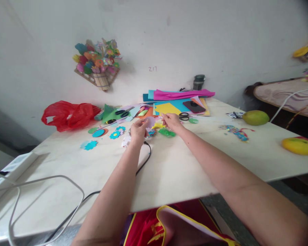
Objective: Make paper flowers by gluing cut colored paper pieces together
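My left hand (139,132) is closed, its fingertips pinching the edge of a lilac paper piece (151,122). Just to its right, my right hand (171,122) is also closed in a pinch, and what sits between its fingertips is too small to make out. Under the left hand lies a white device (126,140), partly covered, with a black cord (149,155) close by. Yellow paper scraps (158,125) and a crumpled green piece (167,132) lie between and below the hands. Blue paper flowers (115,134) with yellow centres rest to the left.
Black-handled scissors (184,116) and a phone (194,107) lie right of the hands, near coloured sheets (169,108). A red plastic bag (69,116) sits left. Mangoes (256,117) stand right. A power strip (15,167) and white cable (64,176) occupy the left front.
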Demonstrator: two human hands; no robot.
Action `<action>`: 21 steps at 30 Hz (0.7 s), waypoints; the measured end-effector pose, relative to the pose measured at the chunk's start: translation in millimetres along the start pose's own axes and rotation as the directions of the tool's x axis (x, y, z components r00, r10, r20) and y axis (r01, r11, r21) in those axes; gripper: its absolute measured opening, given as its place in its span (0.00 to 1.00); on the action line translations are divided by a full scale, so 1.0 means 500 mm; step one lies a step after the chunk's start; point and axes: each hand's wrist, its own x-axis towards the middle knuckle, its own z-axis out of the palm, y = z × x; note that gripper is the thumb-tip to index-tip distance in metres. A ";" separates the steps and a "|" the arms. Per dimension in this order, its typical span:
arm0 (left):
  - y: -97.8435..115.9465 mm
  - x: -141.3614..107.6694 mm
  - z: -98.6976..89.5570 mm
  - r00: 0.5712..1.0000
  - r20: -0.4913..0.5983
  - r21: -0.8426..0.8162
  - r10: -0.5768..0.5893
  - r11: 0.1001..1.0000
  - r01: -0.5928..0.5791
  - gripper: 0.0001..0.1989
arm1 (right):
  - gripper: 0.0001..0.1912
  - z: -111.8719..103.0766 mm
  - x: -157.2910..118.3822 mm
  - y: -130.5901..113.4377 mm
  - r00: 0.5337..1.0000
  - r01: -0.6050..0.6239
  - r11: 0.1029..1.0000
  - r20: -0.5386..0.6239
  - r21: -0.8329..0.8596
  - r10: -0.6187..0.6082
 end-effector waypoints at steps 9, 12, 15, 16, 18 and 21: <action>0.022 -0.021 0.015 0.995 0.065 -0.120 0.080 0.990 -0.072 0.19 | 0.10 0.005 0.006 0.007 0.999 -0.049 0.999 0.014 0.001 0.049; 0.018 -0.018 0.016 0.994 0.055 -0.104 0.097 0.990 -0.091 0.18 | 0.18 0.001 0.000 -0.001 0.999 -0.050 0.999 0.010 0.019 0.050; 0.001 -0.003 0.013 0.993 0.025 -0.055 0.114 0.992 -0.112 0.16 | 0.18 0.002 -0.001 0.000 0.999 -0.038 0.998 0.012 0.044 0.037; -0.004 0.002 0.011 0.993 0.015 -0.036 0.118 0.992 -0.118 0.16 | 0.16 0.003 0.000 0.002 1.000 -0.024 0.999 0.006 0.040 0.024; -0.013 0.010 0.008 0.993 -0.006 -0.015 0.115 0.993 -0.116 0.20 | 0.09 0.006 0.004 0.008 1.000 0.002 1.000 -0.015 0.020 -0.002; -0.013 0.011 0.007 0.995 -0.026 -0.053 0.099 0.994 -0.100 0.25 | 0.05 0.009 0.009 0.014 1.000 0.002 1.000 -0.018 0.002 -0.002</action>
